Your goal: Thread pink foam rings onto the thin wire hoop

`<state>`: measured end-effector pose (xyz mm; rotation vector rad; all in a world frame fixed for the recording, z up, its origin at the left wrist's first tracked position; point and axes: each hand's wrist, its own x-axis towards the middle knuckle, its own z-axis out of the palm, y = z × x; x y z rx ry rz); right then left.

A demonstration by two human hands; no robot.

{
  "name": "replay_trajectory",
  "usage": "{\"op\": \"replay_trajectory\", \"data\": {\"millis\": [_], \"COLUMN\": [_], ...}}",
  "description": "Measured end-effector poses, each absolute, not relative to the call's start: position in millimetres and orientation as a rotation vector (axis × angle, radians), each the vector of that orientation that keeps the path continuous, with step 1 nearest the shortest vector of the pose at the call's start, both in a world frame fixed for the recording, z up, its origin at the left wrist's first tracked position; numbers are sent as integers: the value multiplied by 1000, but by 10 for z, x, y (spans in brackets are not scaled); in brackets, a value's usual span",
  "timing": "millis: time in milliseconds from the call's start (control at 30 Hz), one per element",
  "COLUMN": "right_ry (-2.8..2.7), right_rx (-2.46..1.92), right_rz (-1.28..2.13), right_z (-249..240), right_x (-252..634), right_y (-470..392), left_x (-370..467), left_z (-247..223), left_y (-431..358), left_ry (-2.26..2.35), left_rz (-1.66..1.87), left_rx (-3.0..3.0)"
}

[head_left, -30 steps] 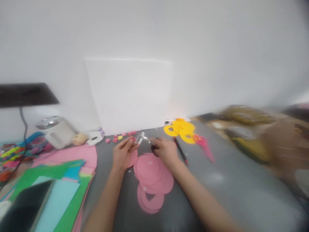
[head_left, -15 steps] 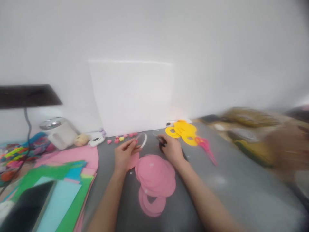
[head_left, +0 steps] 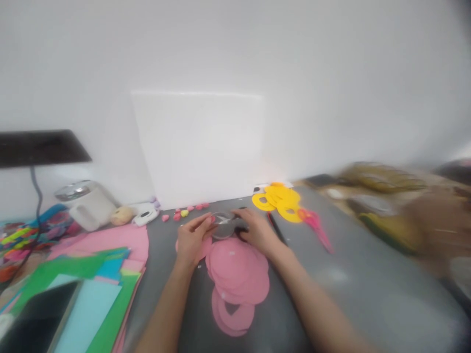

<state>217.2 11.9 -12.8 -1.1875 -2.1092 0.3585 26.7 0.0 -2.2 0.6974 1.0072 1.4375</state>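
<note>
My left hand (head_left: 192, 239) is closed on the edge of a clear tape roll (head_left: 224, 238), its thumb and fingers pinched at the roll's left side. In my right hand (head_left: 256, 230) is a pair of scissors with dark handles (head_left: 241, 229). The pale scissor blades (head_left: 221, 219) point left across the tape roll, close to my left fingertips. Whether they touch the tape is too blurred to tell. Just below both hands lies a pile of pink paper circles (head_left: 235, 267), with pink paper rings (head_left: 243, 321) at its near end. Another pink paper circle (head_left: 203, 251) lies partly under my left hand.
Yellow paper rings (head_left: 281, 198) and pink scissors (head_left: 316, 228) lie to the right, near a dark pencil-like stick (head_left: 275, 228). Small heart beads (head_left: 177, 215) line the back. Coloured paper sheets (head_left: 91, 304) and a phone (head_left: 40, 318) are at left. A white board (head_left: 198, 147) leans on the wall.
My right hand has moved left with the scissors, bringing the blades across the tape roll. The roll has turned from a slanted view to a more face-on one.
</note>
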Motion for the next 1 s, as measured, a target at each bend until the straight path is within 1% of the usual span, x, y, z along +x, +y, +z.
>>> {"op": "replay_trajectory", "data": {"millis": [233,367,500,667,800,1000], "right_ry": [-2253,-2244,-2091,-1965,-2035,-2183], "right_rx": [-1197,-1233,-1259,-1102,-1031,-1045], "right_rz": [434,355,235,258,212,66], "right_z": [-28,-22,-31,-31,-42,-68], "right_x": [2171,2182,2142,2003,1909,1893], "right_y": [42,16,26,43,42,51], "left_x": [275,286,304,316,316,308], "left_z": [3,11,14,32,36,-1], "left_y": [-5,-14,-21,-36,-46,-29], "left_ry": [1010,990,949,916,881,884], "left_rz": [1433,1412,1402,1385,1367,1358], "left_rx": [656,646,648,630,631,647]}}
